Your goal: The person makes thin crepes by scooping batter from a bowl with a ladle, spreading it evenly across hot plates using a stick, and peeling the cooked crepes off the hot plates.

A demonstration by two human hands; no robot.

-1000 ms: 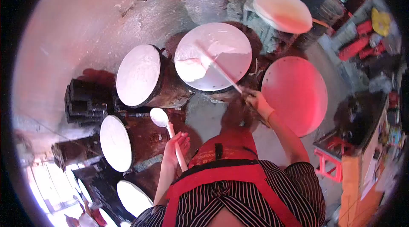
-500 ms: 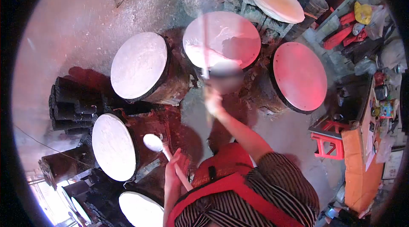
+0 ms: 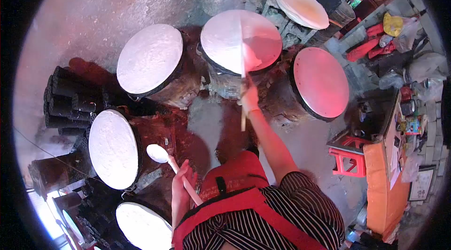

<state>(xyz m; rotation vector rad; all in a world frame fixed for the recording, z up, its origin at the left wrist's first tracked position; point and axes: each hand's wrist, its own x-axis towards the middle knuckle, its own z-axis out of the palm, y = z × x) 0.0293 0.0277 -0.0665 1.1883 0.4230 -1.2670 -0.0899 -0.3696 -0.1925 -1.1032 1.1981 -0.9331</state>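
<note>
My right hand [image 3: 249, 97] is closed round the handle of a long flat stick [image 3: 242, 55], whose blade lies over the round pan [image 3: 222, 38] at the centre. White batter covers much of that pan; its right part looks thinner and pinkish. My left hand [image 3: 182, 185] grips a long-handled ladle [image 3: 158, 153], its white bowl held up beside the stove at left. White layers cover the left pan [image 3: 150, 60] and the lower-left pan [image 3: 113, 149]. The right pan [image 3: 321, 82] shows a smooth reddish surface.
A round stack of pale sheets [image 3: 302, 8] rests at the upper right. Black cylinders [image 3: 70, 102] are piled at left. A red stool [image 3: 348, 161] stands beside the table at right, near an orange panel [image 3: 385, 189]. Another white pan [image 3: 143, 226] is at the bottom left.
The stick has swung from a slant to nearly upright over the central pan, and white now covers more of its left side. My left hand still holds the ladle. The view has shifted.
</note>
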